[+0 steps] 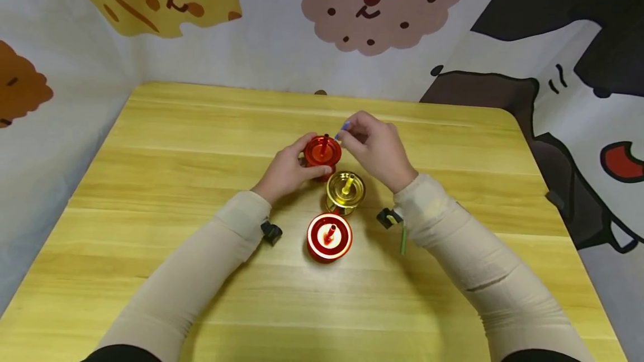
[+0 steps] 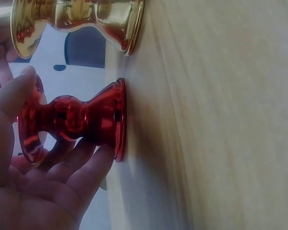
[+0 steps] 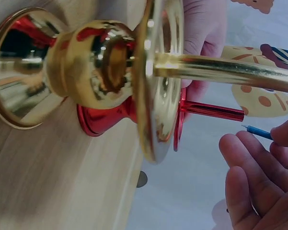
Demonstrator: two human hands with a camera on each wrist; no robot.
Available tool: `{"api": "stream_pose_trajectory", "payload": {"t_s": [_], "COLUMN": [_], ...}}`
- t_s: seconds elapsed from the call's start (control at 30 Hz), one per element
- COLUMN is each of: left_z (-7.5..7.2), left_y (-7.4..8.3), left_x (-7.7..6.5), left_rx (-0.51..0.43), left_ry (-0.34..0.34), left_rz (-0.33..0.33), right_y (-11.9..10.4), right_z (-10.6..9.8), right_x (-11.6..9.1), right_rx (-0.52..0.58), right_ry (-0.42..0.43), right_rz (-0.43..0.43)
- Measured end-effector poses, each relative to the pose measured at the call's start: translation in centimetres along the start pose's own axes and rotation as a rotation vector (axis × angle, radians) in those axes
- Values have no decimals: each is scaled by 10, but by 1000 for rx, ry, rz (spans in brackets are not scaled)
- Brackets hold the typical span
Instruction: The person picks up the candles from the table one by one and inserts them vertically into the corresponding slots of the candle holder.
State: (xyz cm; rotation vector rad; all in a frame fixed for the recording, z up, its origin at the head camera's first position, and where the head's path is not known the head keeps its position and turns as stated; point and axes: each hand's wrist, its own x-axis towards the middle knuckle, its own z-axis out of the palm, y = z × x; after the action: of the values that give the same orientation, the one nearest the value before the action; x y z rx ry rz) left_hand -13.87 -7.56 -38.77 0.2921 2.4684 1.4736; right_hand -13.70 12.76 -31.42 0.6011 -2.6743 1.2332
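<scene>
My left hand (image 1: 289,169) grips a shiny red candle holder (image 1: 320,155), which stands upright on the table. In the left wrist view its thumb reaches over the dish and the fingers curl along the waisted stem to the foot. My right hand (image 1: 378,149) pinches a slim blue stick (image 3: 259,132) with a thin pale tip between thumb and fingers. That tip points at the open end of the holder's upright red tube (image 3: 213,110), a small gap apart. A gold candle holder (image 1: 345,191) of the same shape stands just nearer, between my forearms.
A second red candle holder (image 1: 329,238) stands in front of the gold one, under bright glare. Close by the right wrist lies a thin green stick (image 1: 403,240). The wooden table (image 1: 226,127) backs onto a cartoon-printed cloth (image 1: 271,60).
</scene>
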Motion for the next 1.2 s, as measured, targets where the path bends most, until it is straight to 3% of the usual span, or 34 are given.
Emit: {"api": "stream_pose_trajectory", "payload": {"t_s": [0.37, 0.8, 1.2], "left_z": [2, 0, 0], "left_y": [-4, -3, -3], "left_x": [0, -1, -2], "left_rx": [-6, -17, -35], "left_ry": [-16, 0, -3], "left_rz": [23, 51, 46], "right_y": [-3, -8, -10], "right_z": [4, 4, 3], "right_x": [5, 11, 15], "right_rx": [15, -75, -138], "right_ry": [-27, -10, -66], "right_rz": [5, -43, -49]}}
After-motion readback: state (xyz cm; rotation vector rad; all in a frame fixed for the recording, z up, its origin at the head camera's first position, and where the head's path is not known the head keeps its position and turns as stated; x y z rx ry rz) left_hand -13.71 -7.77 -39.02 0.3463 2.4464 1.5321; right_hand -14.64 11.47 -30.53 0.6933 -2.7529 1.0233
